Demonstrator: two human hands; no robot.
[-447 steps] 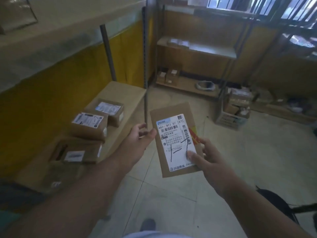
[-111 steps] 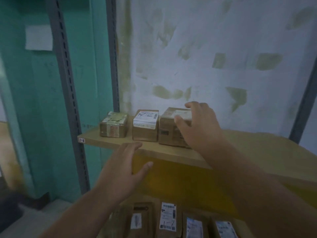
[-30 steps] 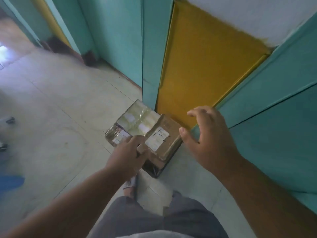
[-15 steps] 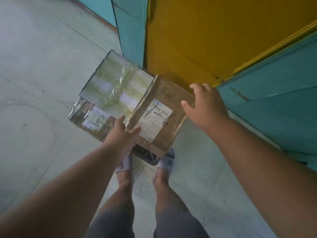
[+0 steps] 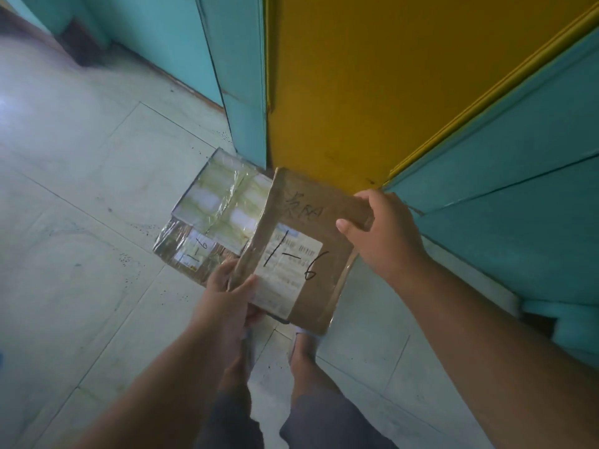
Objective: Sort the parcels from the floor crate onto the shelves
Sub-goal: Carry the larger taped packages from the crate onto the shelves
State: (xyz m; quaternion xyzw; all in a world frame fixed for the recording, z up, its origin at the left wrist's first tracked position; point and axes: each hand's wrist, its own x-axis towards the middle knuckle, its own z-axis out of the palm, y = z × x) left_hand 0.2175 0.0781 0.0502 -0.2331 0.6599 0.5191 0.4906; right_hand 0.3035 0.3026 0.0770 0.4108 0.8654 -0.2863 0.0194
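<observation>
Floor [image 5: 81, 189]: pale tile, seen from above between a teal wall and a yellow panel [image 5: 356, 92]. The crate named in the task cannot be made out as such.

Taped parcel [image 5: 220, 202]: wrapped in glossy clear tape, a small label marked "1-6" on its near side. It lies low by the foot of the teal post. Position unchanged from half a second ago; not yet handled.

Brown parcel [image 5: 304, 241]: flat cardboard, white shipping label with "1-6" written across it in black marker, handwriting also on the bare card above. Half a second ago it lay tilted over the taped parcel with only fingertips at its edges. It is now raised, nearer the camera and overlapping the taped one in view, and no longer appears to rest on it.

Right hand [image 5: 379, 234]: clamped on the parcel's far right corner, thumb on top.

Left hand [image 5: 227, 299]: gripping the near left corner, thumb over the label's edge, fingers beneath.

Status: pick-up judged complete; marking legible. The next step is likely carrying it to the shelf bearing that code. At least one parcel remains to sort.
</observation>
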